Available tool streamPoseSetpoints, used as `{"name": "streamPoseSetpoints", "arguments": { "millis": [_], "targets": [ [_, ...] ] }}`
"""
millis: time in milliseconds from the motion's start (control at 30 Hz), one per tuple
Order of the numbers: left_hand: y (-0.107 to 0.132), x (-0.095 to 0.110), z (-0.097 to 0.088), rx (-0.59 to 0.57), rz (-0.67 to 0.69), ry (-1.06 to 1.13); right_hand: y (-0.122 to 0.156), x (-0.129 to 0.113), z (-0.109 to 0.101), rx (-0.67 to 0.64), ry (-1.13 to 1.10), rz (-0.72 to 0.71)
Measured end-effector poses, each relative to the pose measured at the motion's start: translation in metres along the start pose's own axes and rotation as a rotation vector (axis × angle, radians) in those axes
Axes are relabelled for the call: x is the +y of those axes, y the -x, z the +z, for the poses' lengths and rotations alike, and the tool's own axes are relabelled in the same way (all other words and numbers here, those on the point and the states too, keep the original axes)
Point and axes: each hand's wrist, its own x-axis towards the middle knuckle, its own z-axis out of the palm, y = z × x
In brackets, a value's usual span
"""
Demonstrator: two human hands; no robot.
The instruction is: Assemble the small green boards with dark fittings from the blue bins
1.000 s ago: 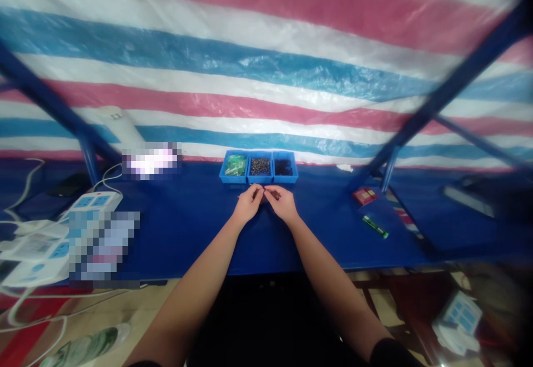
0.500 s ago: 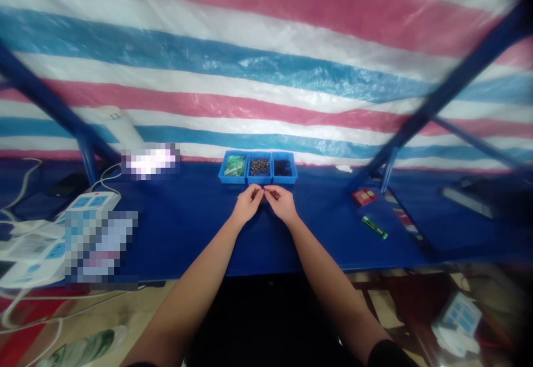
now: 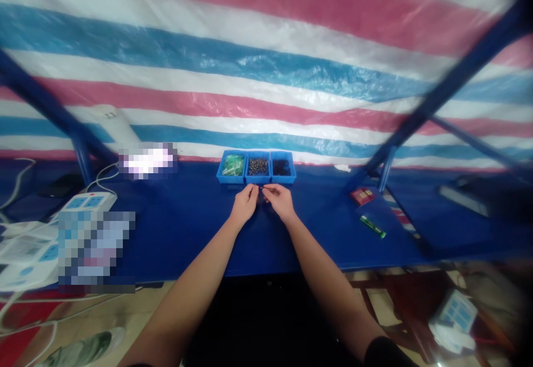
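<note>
My left hand (image 3: pixel 245 203) and my right hand (image 3: pixel 280 200) face each other over the blue table, fingertips pinched and almost meeting. Between them is something small; its kind is too tiny to make out. Just beyond my fingers stand three blue bins side by side. The left bin (image 3: pixel 230 179) holds green and clear pieces, perhaps in plastic wrapping. Many small metallic parts (image 3: pixel 257 166) fill the middle one. In the right bin (image 3: pixel 283 179) lie small black parts.
To the right lie a red box (image 3: pixel 362 196) and a green packet (image 3: pixel 372 226). White power strips (image 3: pixel 89 203) with cables lie at the left, near a blurred-out flat item. A striped sheet (image 3: pixel 266 78) hangs behind the table, and blue metal posts (image 3: pixel 387 170) rise at both sides.
My fingertips have drawn slightly apart, leaving a narrow gap between the hands. The whole view has shifted a little; bins and other items stay in place.
</note>
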Motion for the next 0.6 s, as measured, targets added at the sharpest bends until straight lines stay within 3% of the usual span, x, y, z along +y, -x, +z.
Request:
{"name": "streamPoseSetpoints", "arguments": {
  "millis": [100,233,400,600],
  "targets": [
    [0.000,0.000,0.001,0.004,-0.008,0.006,-0.006,-0.002,0.007,0.032,-0.149,-0.005],
    [0.000,-0.001,0.000,0.005,-0.011,0.000,-0.007,-0.006,0.007,-0.027,-0.235,-0.118],
    [0.000,0.001,-0.002,0.055,-0.030,0.016,0.001,-0.006,-0.010,-0.033,0.281,-0.269],
    [0.002,0.002,-0.004,0.183,-0.046,0.074,0.018,-0.010,0.002,-0.345,0.682,-0.455]
  ]
}}
